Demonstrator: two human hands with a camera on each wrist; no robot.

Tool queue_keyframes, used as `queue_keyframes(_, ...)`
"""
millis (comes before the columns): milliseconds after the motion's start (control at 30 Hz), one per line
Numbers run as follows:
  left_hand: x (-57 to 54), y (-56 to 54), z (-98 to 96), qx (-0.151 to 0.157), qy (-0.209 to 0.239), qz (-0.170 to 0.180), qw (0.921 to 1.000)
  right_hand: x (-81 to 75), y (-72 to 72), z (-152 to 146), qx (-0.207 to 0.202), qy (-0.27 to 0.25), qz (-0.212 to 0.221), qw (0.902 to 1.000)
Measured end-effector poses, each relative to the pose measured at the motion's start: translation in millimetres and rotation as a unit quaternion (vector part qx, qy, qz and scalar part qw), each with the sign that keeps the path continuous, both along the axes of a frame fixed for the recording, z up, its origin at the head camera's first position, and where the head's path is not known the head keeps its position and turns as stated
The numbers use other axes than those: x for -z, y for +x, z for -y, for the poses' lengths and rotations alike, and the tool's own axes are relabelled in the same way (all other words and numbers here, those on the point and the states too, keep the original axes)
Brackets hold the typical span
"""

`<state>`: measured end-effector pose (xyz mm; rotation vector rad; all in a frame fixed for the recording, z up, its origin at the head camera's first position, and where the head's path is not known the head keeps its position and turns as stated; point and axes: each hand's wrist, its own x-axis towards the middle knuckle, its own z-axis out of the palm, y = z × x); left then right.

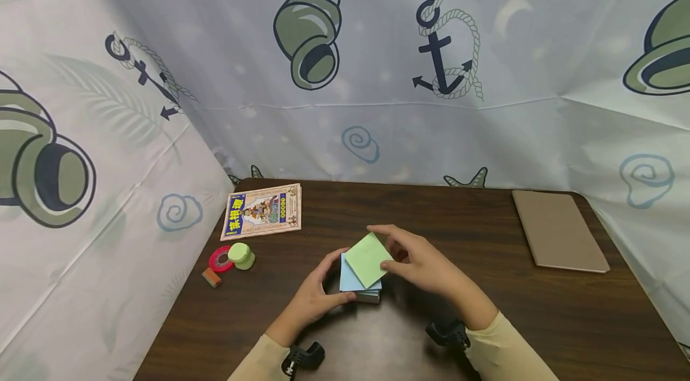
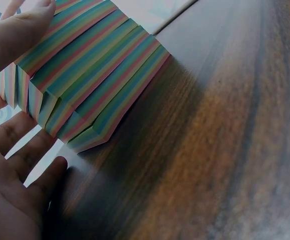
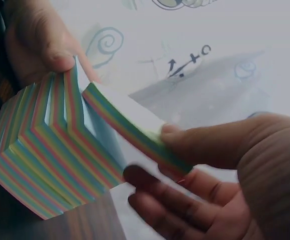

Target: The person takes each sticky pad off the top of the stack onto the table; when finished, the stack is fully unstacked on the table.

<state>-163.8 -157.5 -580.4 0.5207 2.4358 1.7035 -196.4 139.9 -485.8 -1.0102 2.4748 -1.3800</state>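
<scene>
A tall stack of sticky-note pads [image 1: 350, 278], blue on top with rainbow-striped sides, stands on the table in front of me. My left hand [image 1: 315, 296] grips the stack from its left side, thumb near and fingers behind. In the left wrist view the striped pads [image 2: 99, 70] sit slightly out of line with each other. With thumb and fingers my right hand [image 1: 417, 258] pinches a separate sticky-note pad [image 1: 368, 260], light green on top. That pad [image 3: 129, 127] is tilted over the stack's top, one corner close to the left thumb in the right wrist view.
At the table's back left lies a colourful printed booklet [image 1: 264, 213]. Near it are a red ring-shaped item [image 1: 218, 260], a light green lidded piece [image 1: 241, 256] and a small orange-brown block [image 1: 211, 277]. A grey-brown flat notebook-like slab [image 1: 560, 231] lies at the right. Patterned cloth [image 1: 377, 69] hangs behind.
</scene>
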Motion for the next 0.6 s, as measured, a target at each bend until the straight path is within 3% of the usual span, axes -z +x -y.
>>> queue_keyframes(200, 0.8, -0.8, 0.2, 0.012, 0.009, -0.017, 0.9997, 12.9, -5.7, -2.0, 0.039, -0.104, 0.027, 0.9935)
queue_keyframes(333, 1.6, -0.6, 0.1, 0.019, 0.014, -0.021, 0.9995, 32.3, -12.7, -4.0, 0.081, -0.195, 0.051, 0.9761)
queue_keyframes(433, 2.3, -0.6, 0.1, 0.017, 0.013, -0.019, 0.9996, 51.6, -19.3, -3.4, 0.101, -0.274, 0.081, 0.953)
queue_keyframes(600, 2.4, -0.5, 0.5, 0.009, 0.004, -0.014, 0.9999, 77.6, -28.5, -1.6, 0.125, -0.396, 0.18, 0.8918)
